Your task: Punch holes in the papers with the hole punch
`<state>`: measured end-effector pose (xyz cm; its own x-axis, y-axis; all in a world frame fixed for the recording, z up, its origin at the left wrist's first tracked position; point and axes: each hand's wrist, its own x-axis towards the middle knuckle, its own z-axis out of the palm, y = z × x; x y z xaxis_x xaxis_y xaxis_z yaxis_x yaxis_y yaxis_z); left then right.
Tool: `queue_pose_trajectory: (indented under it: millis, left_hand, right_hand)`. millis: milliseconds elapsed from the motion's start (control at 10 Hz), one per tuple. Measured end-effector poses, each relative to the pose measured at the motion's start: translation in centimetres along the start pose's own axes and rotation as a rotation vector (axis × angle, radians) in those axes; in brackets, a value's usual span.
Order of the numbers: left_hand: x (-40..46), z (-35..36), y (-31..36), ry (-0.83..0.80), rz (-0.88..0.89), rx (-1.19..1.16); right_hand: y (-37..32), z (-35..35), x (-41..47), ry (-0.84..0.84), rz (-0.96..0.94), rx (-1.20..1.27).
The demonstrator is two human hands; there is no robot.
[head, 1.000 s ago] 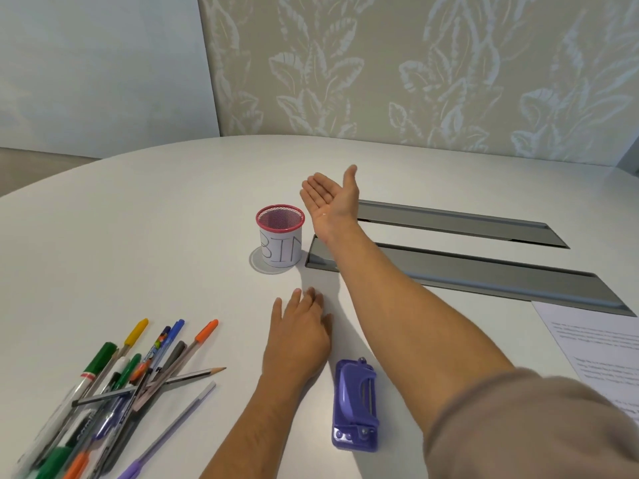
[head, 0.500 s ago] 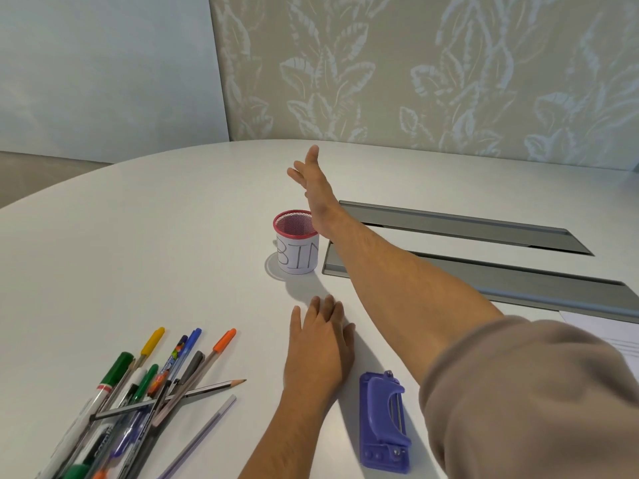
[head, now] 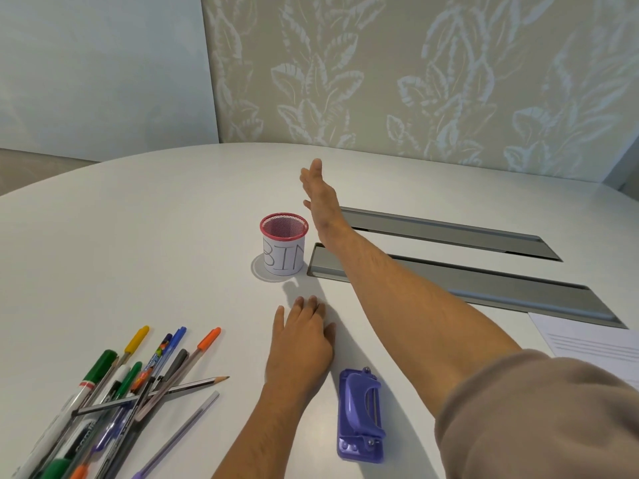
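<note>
A purple hole punch (head: pixel 360 414) lies flat on the white bench (head: pixel 138 236), just beside the left hand's wrist on its right side and beneath the outstretched right forearm. The papers (head: pixel 594 344) lie farther right, well apart from both hands. The left hand (head: pixel 299 344) rests palm down on the bench, fingers straight and together, holding nothing. The right hand (head: pixel 321 198) is raised edge-on above the bench, fingers extended, empty, just past a pink mesh cup (head: pixel 284 243) lettered BIN.
</note>
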<state>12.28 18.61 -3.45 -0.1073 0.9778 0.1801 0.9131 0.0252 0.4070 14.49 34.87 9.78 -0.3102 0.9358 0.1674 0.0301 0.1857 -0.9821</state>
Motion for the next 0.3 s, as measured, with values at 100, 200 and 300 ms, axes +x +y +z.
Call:
queue_pose_trajectory:
  millis: [100,200,300]
  left_hand:
    - [-0.3,0.1,0.3,0.000,0.019,-0.014]
    - [-0.2,-0.1,0.0,0.010,0.010,-0.009]
    - [-0.1,-0.4,-0.1,0.007,-0.006,0.027]
  right_hand:
    - [-0.1,-1.9,-1.4,0.061,-0.012,-0.092]
    - [0.2,-4.6,-5.1,0.150,-0.029,-0.152]
    - [0.7,-6.3,-7.5,0.214,-0.058,-0.184]
